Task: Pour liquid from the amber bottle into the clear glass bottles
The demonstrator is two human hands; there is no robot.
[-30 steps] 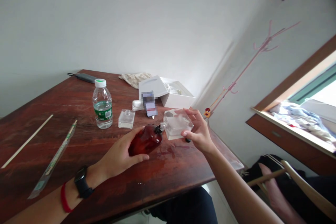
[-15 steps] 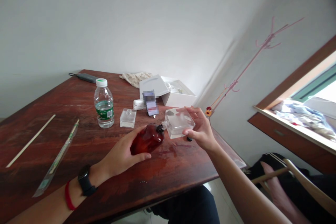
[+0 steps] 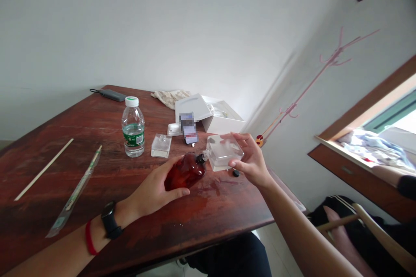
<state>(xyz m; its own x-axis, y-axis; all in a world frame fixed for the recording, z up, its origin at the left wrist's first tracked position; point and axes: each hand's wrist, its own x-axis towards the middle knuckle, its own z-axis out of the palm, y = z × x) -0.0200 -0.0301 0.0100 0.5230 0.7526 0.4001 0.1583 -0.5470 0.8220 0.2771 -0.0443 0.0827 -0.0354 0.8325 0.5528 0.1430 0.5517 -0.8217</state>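
Note:
My left hand [image 3: 159,186] is wrapped round a dark red-brown bottle [image 3: 186,171], tilted with its black neck pointing right. The clear square glass bottle [image 3: 223,152] lies tipped in my right hand [image 3: 248,160], thumb in front and fingers behind. Its mouth meets the brown bottle's neck; whether liquid passes between them cannot be made out. Below it, a small black cap [image 3: 235,173] rests on the table. A second clear square bottle [image 3: 161,146] stands behind my left hand, near a plastic water bottle [image 3: 133,132] with a green label and white cap.
A phone [image 3: 189,132] with a blurred screen and a white case [image 3: 173,129] sit before an open white box [image 3: 224,124]. Wrapped chopsticks [image 3: 78,188] and a bare stick [image 3: 45,169] lie at left. At right are a pink coat rack [image 3: 312,82] and another person's leg [image 3: 341,229].
The view has shifted slightly, so the table's things appear a little further right. Both bottles stay mouth to mouth in my hands. Part of another person's arm now shows at the right edge.

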